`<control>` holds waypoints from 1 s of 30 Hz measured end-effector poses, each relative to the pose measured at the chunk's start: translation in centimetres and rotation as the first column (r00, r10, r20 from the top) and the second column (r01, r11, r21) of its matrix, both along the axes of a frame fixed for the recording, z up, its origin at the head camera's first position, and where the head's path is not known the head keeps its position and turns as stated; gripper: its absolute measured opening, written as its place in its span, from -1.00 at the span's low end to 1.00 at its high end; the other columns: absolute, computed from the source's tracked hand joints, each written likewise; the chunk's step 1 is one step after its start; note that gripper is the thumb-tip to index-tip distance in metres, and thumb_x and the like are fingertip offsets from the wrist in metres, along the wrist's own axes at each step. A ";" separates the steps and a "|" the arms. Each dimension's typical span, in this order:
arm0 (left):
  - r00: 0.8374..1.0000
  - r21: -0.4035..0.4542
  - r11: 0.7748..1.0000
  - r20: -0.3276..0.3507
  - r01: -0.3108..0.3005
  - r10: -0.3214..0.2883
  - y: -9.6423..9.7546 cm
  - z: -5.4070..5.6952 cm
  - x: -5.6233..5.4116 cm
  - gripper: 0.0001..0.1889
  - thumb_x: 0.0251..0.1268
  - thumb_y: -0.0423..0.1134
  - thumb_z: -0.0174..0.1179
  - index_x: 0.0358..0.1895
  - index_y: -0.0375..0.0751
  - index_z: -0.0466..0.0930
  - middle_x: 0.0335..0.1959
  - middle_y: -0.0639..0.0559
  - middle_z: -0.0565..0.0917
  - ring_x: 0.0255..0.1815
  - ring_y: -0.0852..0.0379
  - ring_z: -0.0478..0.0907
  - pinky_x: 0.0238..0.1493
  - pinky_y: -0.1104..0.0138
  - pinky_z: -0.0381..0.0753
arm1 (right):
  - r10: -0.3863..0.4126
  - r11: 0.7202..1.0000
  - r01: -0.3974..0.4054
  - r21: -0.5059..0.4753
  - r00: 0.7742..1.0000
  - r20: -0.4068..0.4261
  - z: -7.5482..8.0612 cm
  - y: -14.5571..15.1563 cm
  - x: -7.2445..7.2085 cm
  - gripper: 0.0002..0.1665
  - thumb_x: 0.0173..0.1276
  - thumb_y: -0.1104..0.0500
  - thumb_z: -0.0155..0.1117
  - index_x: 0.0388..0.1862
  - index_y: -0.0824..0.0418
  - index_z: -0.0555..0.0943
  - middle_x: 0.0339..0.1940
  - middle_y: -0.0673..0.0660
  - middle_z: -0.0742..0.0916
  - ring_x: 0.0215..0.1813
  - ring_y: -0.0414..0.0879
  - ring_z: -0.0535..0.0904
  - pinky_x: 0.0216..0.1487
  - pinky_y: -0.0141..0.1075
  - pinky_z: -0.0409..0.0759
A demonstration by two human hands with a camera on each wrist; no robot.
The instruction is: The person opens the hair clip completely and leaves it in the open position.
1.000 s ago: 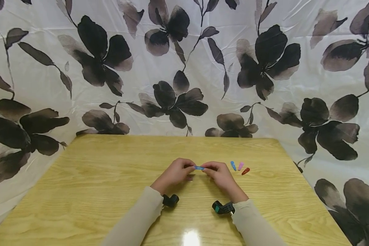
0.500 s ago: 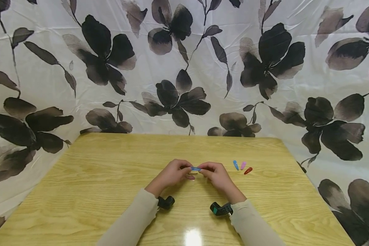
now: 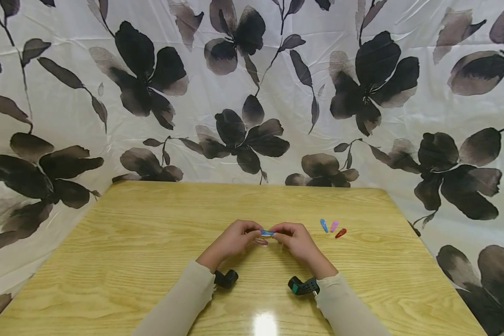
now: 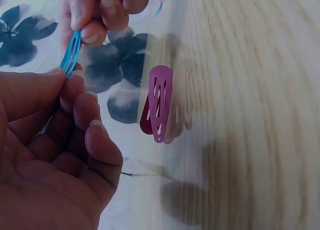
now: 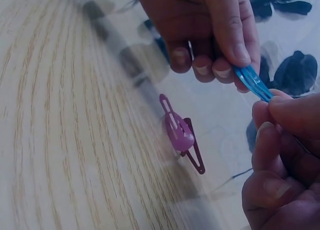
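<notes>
A blue snap hair clip (image 3: 267, 233) is held above the table between both hands. My left hand (image 3: 237, 238) pinches one end between thumb and fingers, and my right hand (image 3: 296, 239) pinches the opposite end. In the left wrist view, slots show in the blue clip (image 4: 73, 53). Just below the hands lies a pink snap clip (image 4: 161, 104), overlapping a dark red clip (image 4: 146, 119) that it partly covers. From the right wrist, the same pink clip (image 5: 178, 132) and red clip (image 5: 195, 151) appear crossed. The fingers hide both ends of the held clip.
To the right of the right hand, a blue clip (image 3: 324, 226), a pink clip (image 3: 334, 226) and a red clip (image 3: 341, 233) lie on the wooden table (image 3: 151, 233). Floral cloth (image 3: 252, 56) hangs behind the table. Each wrist wears a black camera mount.
Both hands have shifted slightly left over the table, still pinching the blue clip. More of the clips beneath them shows. The head view has swung a little to the left.
</notes>
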State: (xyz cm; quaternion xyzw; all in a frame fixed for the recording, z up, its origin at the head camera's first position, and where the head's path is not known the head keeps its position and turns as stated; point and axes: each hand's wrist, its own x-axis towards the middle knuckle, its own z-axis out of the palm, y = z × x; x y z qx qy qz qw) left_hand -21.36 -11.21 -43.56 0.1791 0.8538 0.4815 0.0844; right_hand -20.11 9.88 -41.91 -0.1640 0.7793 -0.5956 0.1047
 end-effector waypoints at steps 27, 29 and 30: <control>0.994 0.144 0.985 0.042 0.097 -0.104 -0.1 -0.7 0.1 -0.73 0.51 -0.20 -0.01 -0.05 -0.22 0.66 -0.06 -0.15 0.67 -0.05 -0.02 0.68 0.09 0.06 0.57 | 0.125 0.992 -0.125 -0.017 0.992 -0.034 -3.0 1.5 -2.0 -0.72 0.43 0.23 0.17 -0.04 0.41 0.64 -0.42 0.18 0.58 -0.54 -0.20 0.33 -0.50 -0.35 0.36; 0.994 0.132 0.987 0.040 0.092 -0.098 -0.1 -0.7 0.2 -0.74 0.50 -0.19 -0.01 -0.05 -0.20 0.67 -0.07 -0.12 0.67 -0.05 -0.02 0.67 0.07 0.07 0.57 | 0.126 0.992 -0.127 -0.012 0.991 -0.033 -3.1 1.5 -2.0 -0.73 0.43 0.24 0.17 -0.04 0.41 0.64 -0.42 0.19 0.58 -0.54 -0.21 0.33 -0.51 -0.36 0.36; 0.995 0.124 0.988 0.037 0.088 -0.094 -0.1 -0.7 0.2 -0.74 0.50 -0.19 0.00 -0.06 -0.18 0.67 -0.07 -0.10 0.67 -0.04 -0.01 0.66 0.06 0.08 0.58 | 0.126 0.992 -0.127 -0.010 0.992 -0.031 -3.1 1.4 -2.0 -0.73 0.43 0.24 0.17 -0.04 0.41 0.65 -0.41 0.19 0.59 -0.55 -0.22 0.33 -0.50 -0.37 0.36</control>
